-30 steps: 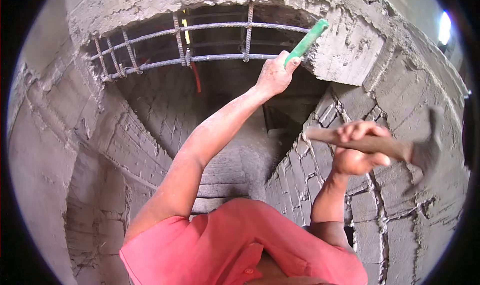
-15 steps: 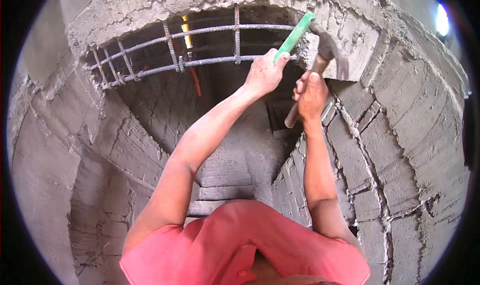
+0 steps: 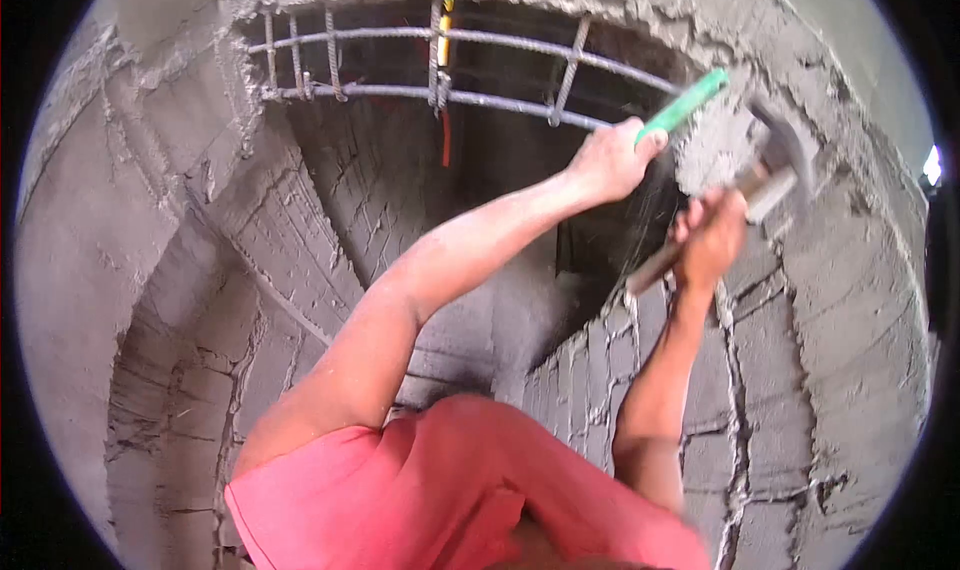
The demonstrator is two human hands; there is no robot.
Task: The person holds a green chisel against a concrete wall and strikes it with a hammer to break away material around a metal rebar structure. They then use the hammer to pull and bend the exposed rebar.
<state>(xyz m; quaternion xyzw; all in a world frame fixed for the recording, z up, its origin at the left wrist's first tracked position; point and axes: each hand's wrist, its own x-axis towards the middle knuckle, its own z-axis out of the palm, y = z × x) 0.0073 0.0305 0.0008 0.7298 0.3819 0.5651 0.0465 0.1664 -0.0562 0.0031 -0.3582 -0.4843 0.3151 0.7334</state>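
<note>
Hands [image 3: 612,162] [image 3: 712,238] grip green rod [image 3: 684,107] and curved-headed hammer [image 3: 783,150].

2 hands [image 3: 612,162] [image 3: 712,238], 1 hammer [image 3: 782,153], 1 green rod [image 3: 687,105], 2 long rebars [image 3: 500,40] [image 3: 500,101].

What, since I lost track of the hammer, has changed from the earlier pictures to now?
The hammer swung in from the right to the end of the green tool, then drew slightly off rightward in the right hand. The rebar sits further right in view. Nothing was let go; the left hand still grips the tool.
</note>
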